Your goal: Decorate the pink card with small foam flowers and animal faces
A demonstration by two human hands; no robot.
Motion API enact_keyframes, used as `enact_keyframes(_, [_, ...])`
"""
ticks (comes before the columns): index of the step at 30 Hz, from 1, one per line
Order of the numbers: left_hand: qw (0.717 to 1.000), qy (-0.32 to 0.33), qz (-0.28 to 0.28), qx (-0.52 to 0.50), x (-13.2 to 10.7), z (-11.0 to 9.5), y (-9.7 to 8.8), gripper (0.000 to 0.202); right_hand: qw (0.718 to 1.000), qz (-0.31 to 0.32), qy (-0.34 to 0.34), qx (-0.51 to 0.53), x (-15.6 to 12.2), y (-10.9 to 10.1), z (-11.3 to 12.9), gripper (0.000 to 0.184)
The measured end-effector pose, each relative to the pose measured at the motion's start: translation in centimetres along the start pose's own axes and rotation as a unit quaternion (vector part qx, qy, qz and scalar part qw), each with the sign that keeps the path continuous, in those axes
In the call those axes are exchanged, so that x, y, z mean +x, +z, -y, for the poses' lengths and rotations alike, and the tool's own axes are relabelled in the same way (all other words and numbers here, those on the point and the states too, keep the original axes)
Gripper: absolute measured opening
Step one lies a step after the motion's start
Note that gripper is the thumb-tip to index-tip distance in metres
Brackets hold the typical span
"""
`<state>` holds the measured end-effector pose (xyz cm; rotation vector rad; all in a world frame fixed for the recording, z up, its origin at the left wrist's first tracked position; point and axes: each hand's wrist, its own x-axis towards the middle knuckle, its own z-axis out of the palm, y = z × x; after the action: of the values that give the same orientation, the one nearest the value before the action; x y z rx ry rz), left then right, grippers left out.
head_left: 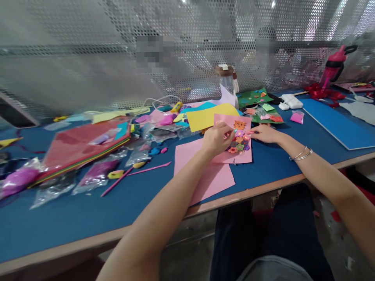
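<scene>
A pink sheet (245,155) lies on the blue table, bearing an orange cat face (240,125) and a cluster of colourful flowers (240,147) beneath it. My left hand (217,137) reaches over the sheet's left side, its fingers closed in a pinch beside the cat and the upper flowers. Whatever is between those fingertips is too small to make out. At the sheet's right edge, my right hand (266,133) has its fingers stretched toward the pink flowers, touching the sheet. Under the decorated sheet's left part lies another pink sheet (215,181), partly covered by my left forearm.
Yellow paper (212,117) lies behind the hands, near green sheets (253,98) with small pieces. Left are a red folder (77,142), clay bags (98,173) and pink tools (149,168). A blue board (336,121), white earphone case (292,101) and pink bottle (334,66) stand right.
</scene>
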<state>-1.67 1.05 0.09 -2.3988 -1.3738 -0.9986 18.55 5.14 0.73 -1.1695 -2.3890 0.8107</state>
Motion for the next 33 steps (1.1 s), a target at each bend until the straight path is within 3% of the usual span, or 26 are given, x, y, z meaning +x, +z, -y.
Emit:
enact_keyframes(11, [0.999,0.02,0.029,0.034,-0.1,-0.3,0.0,0.024,0.999,0.003,0.017,-0.049,-0.7,-0.1,0.8,0.024])
enact_keyframes(20, [0.998,0.017,0.035,0.041,-0.1,-0.3,-0.1,0.024,0.995,-0.056,-0.024,-0.077,-0.6,-0.3,1.0,0.032])
enact_keyframes(26, [0.997,0.064,0.053,-0.001,-0.3,-0.8,0.5,0.039,0.994,0.0,-0.061,0.091,-1.2,0.6,2.2,0.035])
enact_keyframes(30, [0.994,0.087,0.07,-0.012,-0.5,-1.3,0.7,0.022,0.978,0.035,-0.028,0.205,-1.0,1.0,2.4,0.035])
enact_keyframes(33, [0.995,0.07,0.054,-0.039,-0.4,-1.4,0.5,0.021,0.965,0.044,-0.009,0.26,-0.8,0.9,2.2,0.04])
